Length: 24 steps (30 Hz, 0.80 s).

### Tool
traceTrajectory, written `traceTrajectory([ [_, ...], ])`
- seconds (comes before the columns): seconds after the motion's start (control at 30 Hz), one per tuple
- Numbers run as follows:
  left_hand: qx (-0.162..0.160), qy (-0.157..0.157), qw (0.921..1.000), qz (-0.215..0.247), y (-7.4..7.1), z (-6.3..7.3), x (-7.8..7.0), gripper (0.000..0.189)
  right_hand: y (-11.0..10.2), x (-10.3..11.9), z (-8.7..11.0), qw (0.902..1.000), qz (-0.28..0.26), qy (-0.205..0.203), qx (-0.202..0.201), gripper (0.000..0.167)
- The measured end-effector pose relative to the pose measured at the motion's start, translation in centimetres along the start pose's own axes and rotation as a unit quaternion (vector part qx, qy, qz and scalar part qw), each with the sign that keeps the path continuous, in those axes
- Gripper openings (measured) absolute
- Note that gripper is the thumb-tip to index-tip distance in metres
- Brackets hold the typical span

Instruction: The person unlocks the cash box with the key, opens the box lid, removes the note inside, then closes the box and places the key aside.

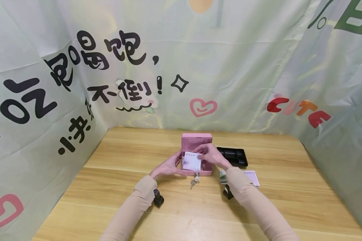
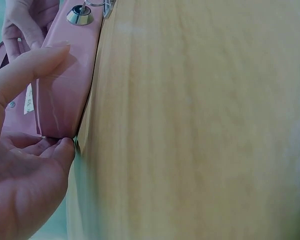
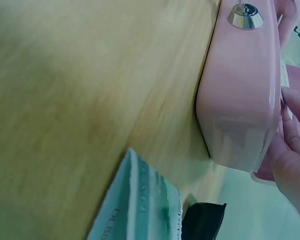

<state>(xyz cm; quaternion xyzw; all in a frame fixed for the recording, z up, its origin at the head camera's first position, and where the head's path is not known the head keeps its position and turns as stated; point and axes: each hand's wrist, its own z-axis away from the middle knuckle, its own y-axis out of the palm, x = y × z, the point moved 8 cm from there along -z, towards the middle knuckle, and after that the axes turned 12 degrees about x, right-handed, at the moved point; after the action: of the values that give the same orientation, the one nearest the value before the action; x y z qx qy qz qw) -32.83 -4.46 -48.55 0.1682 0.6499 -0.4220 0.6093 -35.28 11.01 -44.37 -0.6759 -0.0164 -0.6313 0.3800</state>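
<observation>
Pink and shiny, the cash box [image 1: 207, 173] sits on the wooden bench [image 1: 181, 211] with its lid up on the far side. The left hand [image 1: 170, 165] holds the near left corner, thumb on the front and fingers at the side. The right hand [image 1: 214, 156] pinches the right edge of a pale paper note [image 1: 191, 162] in the left part of the box. One silver key [image 1: 192, 183] is just below the lock. On the right is a black tray [image 1: 237, 155]. Nearer lie a green paper note [image 1: 223, 178] and pale purple notes [image 1: 253, 177], partly behind the right sleeve [image 1: 244, 190].
</observation>
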Motion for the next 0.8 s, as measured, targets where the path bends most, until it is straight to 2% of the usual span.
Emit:
traceTrajectory([
  [0.27, 0.001, -0.007, 0.9999, 0.013, 0.1, 0.1, -0.1, 0.121, -0.5, -0.3, 0.7, 0.9981, -0.034, 0.02, -0.048, 0.028],
  [0.53, -0.002, -0.017, 0.9997, 0.016, 0.0, 0.2, 0.0, 0.121, -1.1, -0.3, 1.4, 0.9935, -0.048, 0.008, -0.102, 0.026],
  [0.8, -0.003, -0.014, 0.9997, 0.019, 0.0, 0.2, 0.1, 0.12, -1.3, -0.5, 2.1, 0.9847, -0.107, 0.014, -0.137, 0.029],
])
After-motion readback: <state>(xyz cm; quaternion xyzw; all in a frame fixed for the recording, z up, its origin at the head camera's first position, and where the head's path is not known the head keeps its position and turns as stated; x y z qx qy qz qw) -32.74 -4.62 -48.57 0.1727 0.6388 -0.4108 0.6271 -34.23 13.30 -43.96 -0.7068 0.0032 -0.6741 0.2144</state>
